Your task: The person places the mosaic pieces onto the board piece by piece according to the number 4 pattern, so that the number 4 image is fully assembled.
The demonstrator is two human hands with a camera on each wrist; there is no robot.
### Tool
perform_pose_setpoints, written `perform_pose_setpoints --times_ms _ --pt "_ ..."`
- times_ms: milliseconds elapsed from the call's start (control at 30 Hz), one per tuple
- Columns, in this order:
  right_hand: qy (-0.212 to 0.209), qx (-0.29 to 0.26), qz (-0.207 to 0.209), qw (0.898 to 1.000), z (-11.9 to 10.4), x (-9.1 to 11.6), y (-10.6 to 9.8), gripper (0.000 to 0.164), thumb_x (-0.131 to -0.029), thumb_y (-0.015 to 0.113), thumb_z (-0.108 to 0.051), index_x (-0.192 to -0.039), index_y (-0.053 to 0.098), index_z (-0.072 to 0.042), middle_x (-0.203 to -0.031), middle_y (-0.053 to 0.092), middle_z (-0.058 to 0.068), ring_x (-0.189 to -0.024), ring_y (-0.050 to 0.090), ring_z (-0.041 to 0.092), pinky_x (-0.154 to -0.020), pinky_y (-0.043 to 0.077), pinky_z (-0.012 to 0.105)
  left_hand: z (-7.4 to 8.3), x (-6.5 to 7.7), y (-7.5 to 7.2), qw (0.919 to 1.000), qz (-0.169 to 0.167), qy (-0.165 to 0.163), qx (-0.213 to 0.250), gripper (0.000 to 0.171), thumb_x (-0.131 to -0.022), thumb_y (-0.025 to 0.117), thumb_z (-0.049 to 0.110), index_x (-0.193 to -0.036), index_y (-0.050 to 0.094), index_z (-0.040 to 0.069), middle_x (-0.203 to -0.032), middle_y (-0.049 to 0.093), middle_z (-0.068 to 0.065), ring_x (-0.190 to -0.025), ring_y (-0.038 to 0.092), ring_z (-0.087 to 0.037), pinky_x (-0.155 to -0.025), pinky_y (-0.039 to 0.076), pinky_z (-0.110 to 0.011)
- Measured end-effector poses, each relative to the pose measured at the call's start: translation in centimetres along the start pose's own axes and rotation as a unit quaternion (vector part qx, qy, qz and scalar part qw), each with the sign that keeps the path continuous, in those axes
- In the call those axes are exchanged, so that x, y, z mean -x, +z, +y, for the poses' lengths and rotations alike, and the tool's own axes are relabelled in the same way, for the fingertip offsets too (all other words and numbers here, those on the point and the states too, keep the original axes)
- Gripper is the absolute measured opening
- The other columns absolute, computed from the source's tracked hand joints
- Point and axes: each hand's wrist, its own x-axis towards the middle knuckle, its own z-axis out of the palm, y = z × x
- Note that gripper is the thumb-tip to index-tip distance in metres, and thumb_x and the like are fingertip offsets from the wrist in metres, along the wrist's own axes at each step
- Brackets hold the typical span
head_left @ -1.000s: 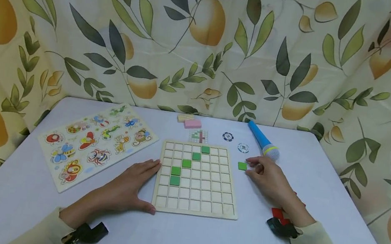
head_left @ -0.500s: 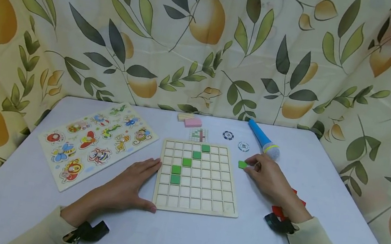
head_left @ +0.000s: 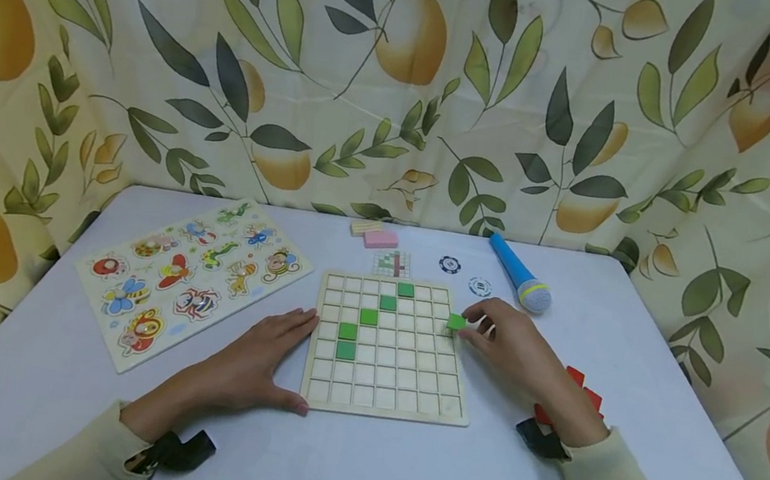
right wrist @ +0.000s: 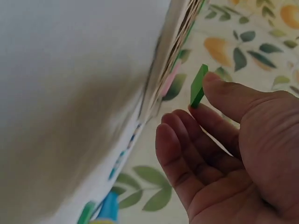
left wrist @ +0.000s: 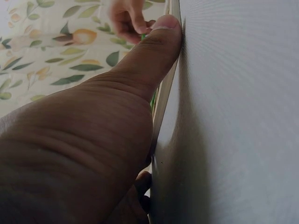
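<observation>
My right hand (head_left: pixel 514 350) pinches a square green tile (head_left: pixel 456 322) between thumb and index finger, over the right edge of the wooden grid board (head_left: pixel 385 399). In the right wrist view the tile (right wrist: pixel 198 87) stands tilted at the fingertips, apart from the board; the other fingers curl loosely. Several green tiles (head_left: pixel 369 316) lie in the board's squares, in a slanting line from upper middle to left. My left hand (head_left: pixel 247 360) rests at the board's left edge, fingers extended, with the thumb at the lower left corner. In the left wrist view the thumb (left wrist: pixel 149 51) touches the board's edge.
An insect puzzle board (head_left: pixel 192 282) lies at left. Behind the grid are a small pattern card (head_left: pixel 392 263), a pink block (head_left: pixel 381 239), a pale wooden block (head_left: pixel 365 228), two round chips (head_left: pixel 450 265) and a blue toy microphone (head_left: pixel 518 272). Red tiles (head_left: pixel 591 399) lie partly under my right forearm.
My right hand has lifted the green tile from the table beside the board and carried it left to the board's right edge. The left hand has stayed in place.
</observation>
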Motion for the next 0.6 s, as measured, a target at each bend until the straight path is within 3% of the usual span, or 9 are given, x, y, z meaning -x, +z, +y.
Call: perform_pose_setpoints --times_ms 267,400,600 --pt "-0.082 0.016 -0.013 0.996 -4.6 0.7 0.9 0.028 -0.095 0.082 -0.021 -0.12 0.074 -0.012 -0.107 0.074 0.002 -0.093 0.065 0.015 -0.076 0.058 0.023 -0.3 0.0 -0.1 0.9998 0.007 0.018 0.005 0.129 -0.072 0.091 0.067 -0.171 0.026 0.016 -0.181 0.021 -0.004 -0.168 0.018 -0.035 -0.135 0.022 -0.061" --pt "-0.132 0.023 -0.04 0.99 -6.3 0.7 1.9 0.024 -0.095 0.082 -0.021 -0.116 0.074 -0.012 -0.103 0.073 -0.001 -0.091 0.065 0.011 -0.076 0.059 0.022 -0.5 0.1 -0.1 0.9996 0.008 0.026 0.007 0.129 -0.072 0.091 0.066 -0.171 0.026 0.014 -0.181 0.021 -0.005 -0.168 0.018 -0.035 -0.135 0.022 -0.061" --pt "-0.161 0.047 -0.087 0.982 -8.3 0.0 3.7 0.021 -0.099 0.078 -0.024 -0.116 0.074 -0.012 -0.106 0.071 -0.004 -0.094 0.063 0.01 -0.085 0.059 0.03 -0.6 0.1 -0.1 0.9994 0.006 0.033 0.01 0.128 -0.073 0.09 0.067 -0.171 0.027 0.013 -0.18 0.021 -0.005 -0.168 0.017 -0.035 -0.135 0.023 -0.062"
